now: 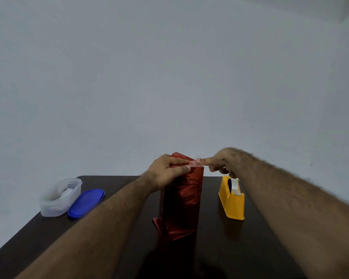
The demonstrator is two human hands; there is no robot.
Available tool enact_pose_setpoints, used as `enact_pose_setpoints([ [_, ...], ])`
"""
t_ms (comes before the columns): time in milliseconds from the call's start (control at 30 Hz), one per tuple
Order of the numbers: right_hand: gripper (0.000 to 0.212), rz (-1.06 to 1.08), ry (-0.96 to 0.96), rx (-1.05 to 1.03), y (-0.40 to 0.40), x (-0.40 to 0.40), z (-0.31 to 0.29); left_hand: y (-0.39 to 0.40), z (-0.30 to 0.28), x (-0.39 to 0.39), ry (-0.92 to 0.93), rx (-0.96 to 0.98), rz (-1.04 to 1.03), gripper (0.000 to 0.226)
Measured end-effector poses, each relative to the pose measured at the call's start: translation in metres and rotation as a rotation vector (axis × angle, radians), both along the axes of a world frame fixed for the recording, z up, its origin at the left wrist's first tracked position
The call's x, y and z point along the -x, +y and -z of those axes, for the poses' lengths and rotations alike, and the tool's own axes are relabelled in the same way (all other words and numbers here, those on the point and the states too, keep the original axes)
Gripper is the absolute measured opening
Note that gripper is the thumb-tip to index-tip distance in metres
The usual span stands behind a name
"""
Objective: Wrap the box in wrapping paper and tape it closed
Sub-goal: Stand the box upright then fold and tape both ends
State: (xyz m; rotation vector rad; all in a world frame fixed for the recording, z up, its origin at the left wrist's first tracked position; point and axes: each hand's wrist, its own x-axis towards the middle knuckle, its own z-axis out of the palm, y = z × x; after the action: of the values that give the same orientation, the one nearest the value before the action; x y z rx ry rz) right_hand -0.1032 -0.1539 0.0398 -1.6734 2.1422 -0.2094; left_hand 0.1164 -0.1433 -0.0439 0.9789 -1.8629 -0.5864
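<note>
- My forearms reach over the dark tabletop [220,248].
- My left hand [165,170] grips the upright red-wrapped box [181,200] at its top.
- My right hand [220,162], index finger out, presses tape [193,163] there.
- The foil looks slippery and crease-prone; best held by the stiff top edges.

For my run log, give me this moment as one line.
step: taping top flap | left hand: holds red wrapped box | right hand: presses tape | dispenser: right

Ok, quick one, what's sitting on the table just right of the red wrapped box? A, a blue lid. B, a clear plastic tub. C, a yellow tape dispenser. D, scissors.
C: the yellow tape dispenser stands on the table to the right of the red wrapped box; the blue lid and clear tub lie to its left.
</note>
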Motion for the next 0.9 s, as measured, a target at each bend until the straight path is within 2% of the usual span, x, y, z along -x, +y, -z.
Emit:
enact_pose_setpoints([
  [67,0.061,0.035,0.043,0.128,-0.006,0.009,0.012,0.0,0.001,-0.001,0.016,-0.001,0.0,0.026],
  [100,0.05,0.044,-0.006,0.231,-0.011,0.011,0.02,-0.001,0.001,-0.001,0.017,-0.002,-0.002,0.026],
  [167,0.039,0.045,-0.36,0.401,-0.018,0.013,0.03,-0.001,0.002,-0.001,0.016,0.003,-0.002,0.025],
  [200,0.039,0.017,-0.511,0.406,-0.017,0.009,0.032,0.0,0.001,0.0,0.012,0.004,-0.003,0.024],
  [267,0.036,-0.047,-0.632,0.313,-0.013,-0.001,0.032,-0.001,0.001,0.0,0.009,0.018,0.0,0.023],
  [367,0.024,-0.034,-0.659,0.26,-0.014,-0.013,0.033,0.0,0.001,-0.001,0.003,0.016,0.003,0.025],
  [500,0.025,-0.042,-0.698,0.279,-0.009,-0.024,0.032,0.001,0.001,-0.001,-0.025,0.019,-0.018,0.028],
  [633,0.015,-0.025,-0.708,0.285,-0.01,-0.036,0.038,-0.001,0.001,-0.001,-0.019,0.015,-0.023,0.026],
  [800,0.031,-0.004,-0.726,0.358,-0.019,-0.039,0.04,-0.002,0.002,-0.001,-0.012,0.009,-0.038,0.021],
  [900,0.023,-0.063,-0.746,0.278,-0.014,-0.034,0.041,-0.001,0.001,-0.003,-0.001,0.0,-0.013,0.023],
])
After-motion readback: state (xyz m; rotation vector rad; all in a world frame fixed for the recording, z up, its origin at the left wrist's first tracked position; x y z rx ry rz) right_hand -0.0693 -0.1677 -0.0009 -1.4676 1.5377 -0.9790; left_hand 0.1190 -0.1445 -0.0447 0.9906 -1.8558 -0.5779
